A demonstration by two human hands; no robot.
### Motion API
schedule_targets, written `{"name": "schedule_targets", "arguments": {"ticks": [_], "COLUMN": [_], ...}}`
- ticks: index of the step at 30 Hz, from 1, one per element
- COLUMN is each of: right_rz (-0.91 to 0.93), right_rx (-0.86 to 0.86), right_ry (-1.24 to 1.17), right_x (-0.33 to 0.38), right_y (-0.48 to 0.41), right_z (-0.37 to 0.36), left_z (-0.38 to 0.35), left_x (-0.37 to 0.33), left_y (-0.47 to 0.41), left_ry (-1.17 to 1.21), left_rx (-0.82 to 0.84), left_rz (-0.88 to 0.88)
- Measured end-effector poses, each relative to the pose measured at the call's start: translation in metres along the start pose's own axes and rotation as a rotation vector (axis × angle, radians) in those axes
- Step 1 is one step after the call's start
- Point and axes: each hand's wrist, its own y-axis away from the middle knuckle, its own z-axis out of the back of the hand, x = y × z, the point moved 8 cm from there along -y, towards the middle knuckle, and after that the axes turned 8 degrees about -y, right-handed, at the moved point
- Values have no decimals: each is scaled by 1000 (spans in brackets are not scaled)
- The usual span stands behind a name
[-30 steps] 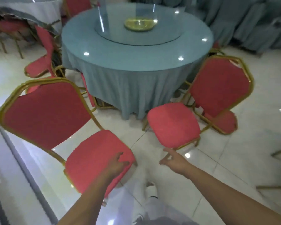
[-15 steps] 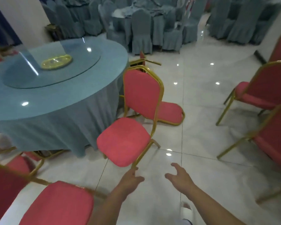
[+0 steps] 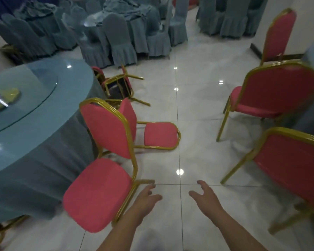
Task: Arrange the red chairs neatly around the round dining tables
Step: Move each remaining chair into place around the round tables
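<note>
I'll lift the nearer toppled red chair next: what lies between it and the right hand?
Head view: only bare glossy floor tile lies between the right hand and the nearer toppled chair.

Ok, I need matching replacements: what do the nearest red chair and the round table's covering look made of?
Chair: thin glossy gold tubing, probably painted metal; seat and back padded in matte red fabric, judging by soft rounded edges. Tablecloth: blue cloth, hanging in folds. Turntable: clear glass, showing reflections.
</note>
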Motion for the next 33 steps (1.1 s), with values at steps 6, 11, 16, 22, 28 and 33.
{"name": "schedule_targets", "arguments": {"ticks": [6, 11, 16, 22, 28, 33], "right_rz": [-32, -64, -130, -135, -176, -214], "right_rx": [-41, -81, -134, -116, -3, 103], "right_ry": [-11, 30, 43, 62, 198, 321], "right_x": [43, 101, 163, 223, 252, 279], "right_y": [-100, -205, -297, -397, -532, -635], "right_z": [47, 89, 121, 143, 168, 175], "left_z": [12, 26, 46, 77, 97, 88], "left_x": [-69, -128, -187, -238, -259, -255], "left_y": [-113, -228, -317, -402, -482, -508], "left_ry": [-60, 32, -19, -94, -95, 108], "left_rx": [29, 39, 78, 87, 1, -90], "left_rz": [53, 132, 189, 271, 354, 554]}}
